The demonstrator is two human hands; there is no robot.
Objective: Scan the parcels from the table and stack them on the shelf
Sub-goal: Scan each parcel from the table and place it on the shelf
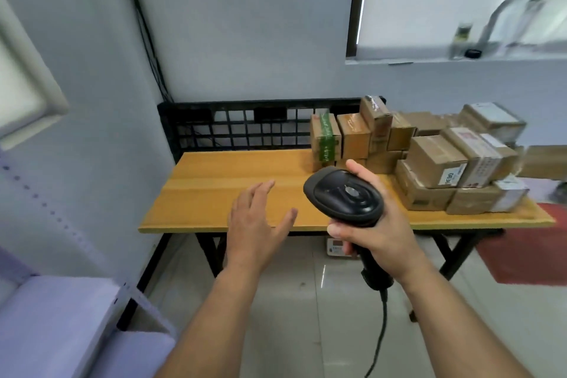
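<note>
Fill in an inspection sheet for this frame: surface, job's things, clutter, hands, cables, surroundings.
Surface: wooden table on black legs.
Job's things: cardboard parcels piled on the table's right half; black scanner in the right hand; pale shelf at lower left.
Clutter: small white item on the floor under the table, unclear what.
Hands: left hand open, holding nothing, by the table's front edge; right hand grips the scanner's handle.
Cables: scanner cable hangs from the handle; dark cables run down the wall corner.
Surroundings: black mesh panel behind the table; window upper right; red mat on the tiled floor.
</note>
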